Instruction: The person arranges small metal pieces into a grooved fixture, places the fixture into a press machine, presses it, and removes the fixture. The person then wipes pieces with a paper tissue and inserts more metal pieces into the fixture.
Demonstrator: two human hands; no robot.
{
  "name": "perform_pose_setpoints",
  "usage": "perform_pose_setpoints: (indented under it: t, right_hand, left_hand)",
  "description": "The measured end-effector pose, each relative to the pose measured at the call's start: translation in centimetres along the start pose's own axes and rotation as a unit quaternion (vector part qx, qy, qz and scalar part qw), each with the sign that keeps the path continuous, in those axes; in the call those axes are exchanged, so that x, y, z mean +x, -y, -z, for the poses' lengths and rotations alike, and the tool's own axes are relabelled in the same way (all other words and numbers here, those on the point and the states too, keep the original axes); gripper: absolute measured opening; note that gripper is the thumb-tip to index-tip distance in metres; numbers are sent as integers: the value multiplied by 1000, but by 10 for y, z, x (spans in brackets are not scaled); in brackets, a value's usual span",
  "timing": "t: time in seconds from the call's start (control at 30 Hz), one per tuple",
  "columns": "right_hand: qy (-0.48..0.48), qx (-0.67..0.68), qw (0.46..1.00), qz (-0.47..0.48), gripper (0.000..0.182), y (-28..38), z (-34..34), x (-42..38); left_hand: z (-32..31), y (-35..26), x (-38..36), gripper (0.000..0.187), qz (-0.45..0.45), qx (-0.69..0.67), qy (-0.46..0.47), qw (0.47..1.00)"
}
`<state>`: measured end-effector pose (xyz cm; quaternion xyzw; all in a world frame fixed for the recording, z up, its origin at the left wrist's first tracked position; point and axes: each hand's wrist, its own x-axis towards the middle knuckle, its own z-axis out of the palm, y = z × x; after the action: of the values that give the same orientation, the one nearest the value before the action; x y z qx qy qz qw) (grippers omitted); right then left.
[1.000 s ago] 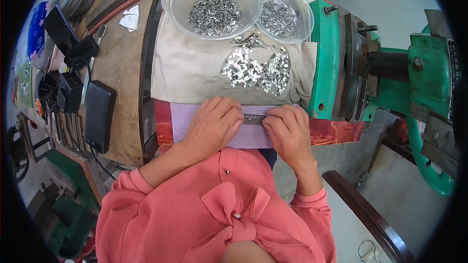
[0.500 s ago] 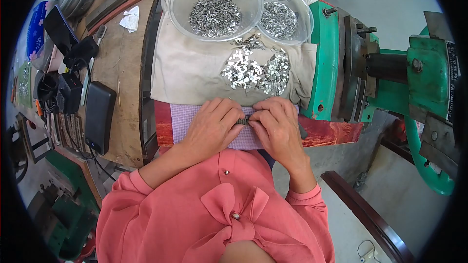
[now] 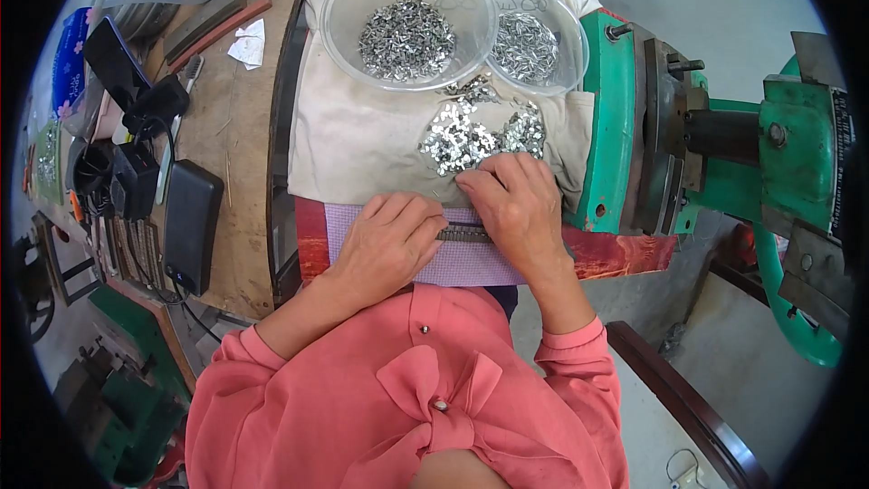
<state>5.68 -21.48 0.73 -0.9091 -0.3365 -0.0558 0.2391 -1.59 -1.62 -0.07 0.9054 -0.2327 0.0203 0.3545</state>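
My left hand [image 3: 389, 240] is closed around the left end of a dark, narrow metal strip [image 3: 465, 234] with a ridged, notched surface. The strip lies over a lilac checked cloth [image 3: 444, 264] close to my body. My right hand [image 3: 518, 208] is off the strip, at the near edge of a heap of small shiny flat metal pieces [image 3: 459, 138]. Its fingers are bent and drawn together, and whatever is between them is hidden. A second part of the heap [image 3: 523, 129] lies just beyond its knuckles.
Beyond the heap stand a large clear tub [image 3: 337, 41] and a smaller one [image 3: 579, 54], both holding small metal parts. A green machine [image 3: 605, 127] borders the right side. On the left, a wooden bench [image 3: 244, 172] carries a black power bank [image 3: 192, 226] and a phone [image 3: 116, 56].
My right hand has left the strip and moved forward to the heap of metal pieces, exposing more of the strip. My left hand keeps its grip. The whole view has shifted slightly.
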Motion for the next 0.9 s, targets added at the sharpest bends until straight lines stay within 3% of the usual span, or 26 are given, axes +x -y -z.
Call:
perform_pose_setpoints:
  t: [0.07, 0.3, 0.47, 0.77, 0.9]
  right_hand:
    - [-6, -4, 1000, 6, 17, 0, -2, 1]
    - [-3, 20, 1000, -20, 17, 4, 6, 1]
    - [-33, 51, 996, -62, 17, 4, 14, -7]
    - [-43, 46, 993, -105, 18, 8, 26, -10]
    - [-5, 68, 996, -63, 18, 8, 26, 1]
  left_hand:
    - [5, 3, 4, 27, -6, 30, -18, 999]
    - [11, 16, 5, 30, 10, 27, -10, 1000]
    - [18, 25, -12, 36, 84, -21, -65, 994]
    - [21, 27, -11, 43, 58, -20, -67, 996]
    - [18, 25, -8, 40, 73, -37, -71, 994]
